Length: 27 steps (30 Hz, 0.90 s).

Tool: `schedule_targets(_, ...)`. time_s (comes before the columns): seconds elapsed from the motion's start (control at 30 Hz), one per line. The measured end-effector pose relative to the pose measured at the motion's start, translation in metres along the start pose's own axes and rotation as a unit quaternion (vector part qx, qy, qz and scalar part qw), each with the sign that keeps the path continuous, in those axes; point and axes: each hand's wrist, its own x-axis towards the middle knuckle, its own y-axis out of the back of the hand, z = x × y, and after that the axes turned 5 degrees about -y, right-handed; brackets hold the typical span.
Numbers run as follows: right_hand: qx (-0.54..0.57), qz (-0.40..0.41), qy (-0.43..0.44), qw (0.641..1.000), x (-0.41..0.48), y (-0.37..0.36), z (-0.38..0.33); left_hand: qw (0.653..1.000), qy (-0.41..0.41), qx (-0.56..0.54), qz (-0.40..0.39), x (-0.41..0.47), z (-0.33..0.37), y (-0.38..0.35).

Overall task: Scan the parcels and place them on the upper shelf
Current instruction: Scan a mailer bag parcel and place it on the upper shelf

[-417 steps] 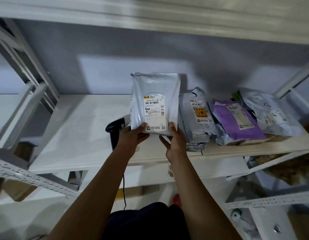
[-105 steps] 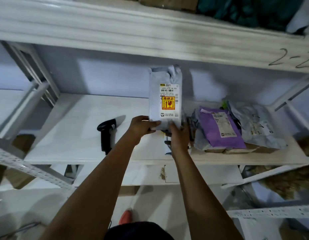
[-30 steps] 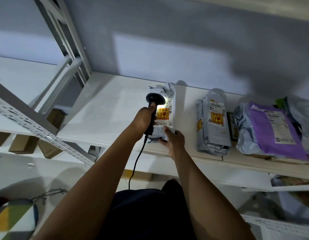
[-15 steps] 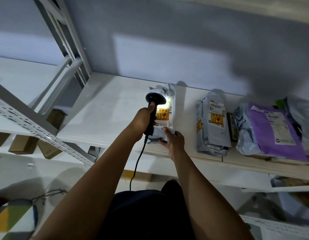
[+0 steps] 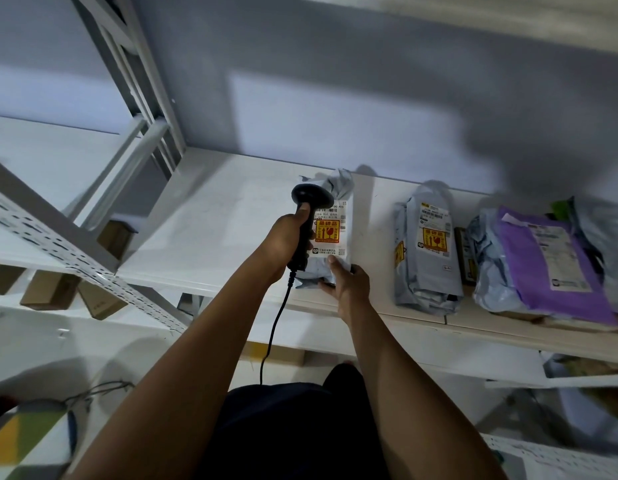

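A person stands at a white metal shelf [image 5: 210, 220] with both hands on the job. The left hand [image 5: 287, 239] is wrapped round the handle of one black barcode scanner [image 5: 310, 197], index finger up the front of the handle. The scanner's head sits over the top of the label on a grey parcel [image 5: 339, 251]. That parcel lies label up at the shelf's front edge, near the middle. The right hand [image 5: 347, 282] grips its near end, thumb on top, the other fingers tucked out of sight below. The scanner's cable [image 5: 275, 323] drops over the front edge.

Four parcels can be counted on this shelf. A second grey parcel [image 5: 427, 258], carrying two orange fragile stickers, lies apart to the right of the held one. A purple parcel [image 5: 546, 268] sits further toward the right end, on crumpled grey wrapping that may or may not be another package. A blurred grey mailer [image 5: 603, 233] is cut off by the right edge of the view. A thin brown item [image 5: 461, 254] wedged between the second grey parcel and the purple one is too hidden to identify. Most label print is too small to read.

At lower left, three cardboard boxes [image 5: 49, 289] show partly behind a perforated rail [image 5: 75, 258].
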Motion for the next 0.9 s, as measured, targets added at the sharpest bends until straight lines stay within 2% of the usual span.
schedule_targets(0.23,0.032,-0.029,-0.013,0.999,-0.008,0.003,-0.008,0.998,0.019,0.026,0.049,0.021,-0.016,0.018)
schedule_targets(0.4,0.017,0.009,0.005,1.0,-0.013,0.01,-0.025,0.998,0.009,-0.017,0.061,0.042,-0.048,0.047)
schedule_targets(0.57,0.022,0.023,0.046,0.998,-0.022,0.018,-0.041,0.988,-0.003,0.045,0.145,0.057,-0.069,0.053)
schedule_targets(0.7,0.032,0.009,0.055,0.998,-0.028,0.029,-0.053,0.982,-0.018,0.136,0.127,0.064,-0.078,0.059)
schedule_targets(0.8,0.057,0.006,0.053,0.997,-0.032,0.034,-0.056,0.949,-0.028,0.282,0.137,0.06,-0.076,0.071)
schedule_targets(0.9,0.097,0.0,0.058,0.994,-0.043,0.04,-0.06,0.885,-0.09,0.406,0.211,0.044,-0.068,0.069)
